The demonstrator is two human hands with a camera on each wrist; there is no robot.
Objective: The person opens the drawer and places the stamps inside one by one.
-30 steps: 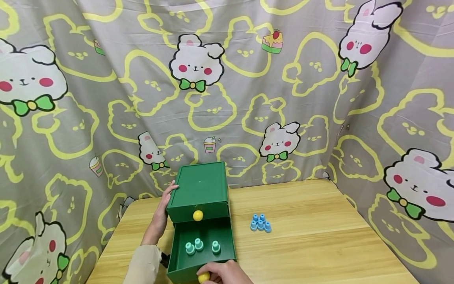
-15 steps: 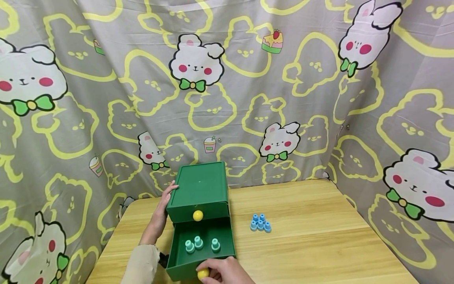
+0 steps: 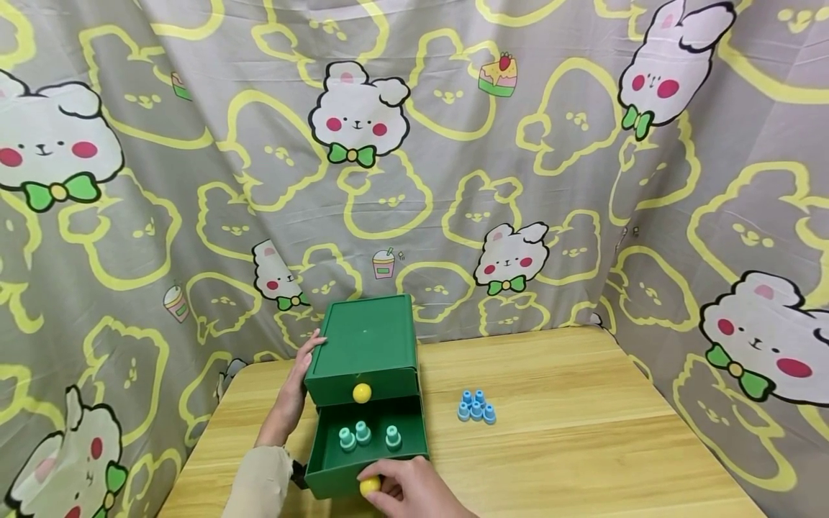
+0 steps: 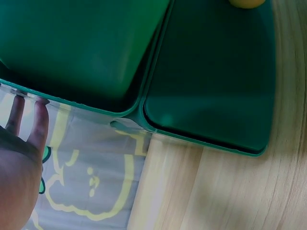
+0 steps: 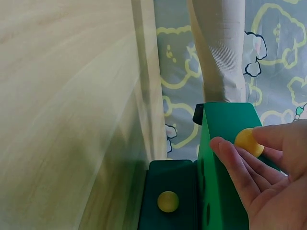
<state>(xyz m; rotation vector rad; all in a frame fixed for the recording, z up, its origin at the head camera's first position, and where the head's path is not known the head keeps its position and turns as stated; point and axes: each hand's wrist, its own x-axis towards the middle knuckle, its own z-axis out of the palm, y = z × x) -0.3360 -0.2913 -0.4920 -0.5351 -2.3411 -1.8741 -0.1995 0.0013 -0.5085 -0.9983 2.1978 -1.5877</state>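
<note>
A small green two-drawer cabinet (image 3: 365,331) stands on the table, its lower drawer (image 3: 330,485) pulled partway out. My right hand (image 3: 414,491) pinches the round yellow knob (image 3: 370,486) on that drawer between thumb and fingers; the right wrist view shows the same knob (image 5: 245,143) in its fingers. Inside the drawer, three mint-green stepped pegs (image 3: 393,437) stand upright. My left hand (image 3: 294,392) rests against the cabinet's left side, and its extended fingers (image 4: 40,122) touch the wall in the left wrist view. The upper drawer, with its own yellow knob (image 3: 362,393), is closed.
Several blue stepped pegs (image 3: 476,408) stand grouped on the wooden table (image 3: 570,432), right of the cabinet. A grey curtain (image 3: 440,194) with cartoon prints hangs close behind the table and along both sides.
The lower drawer has slid inward a little, away from me, with the pegs in it. My right hand has moved forward with its knob; the left hand stays in place.
</note>
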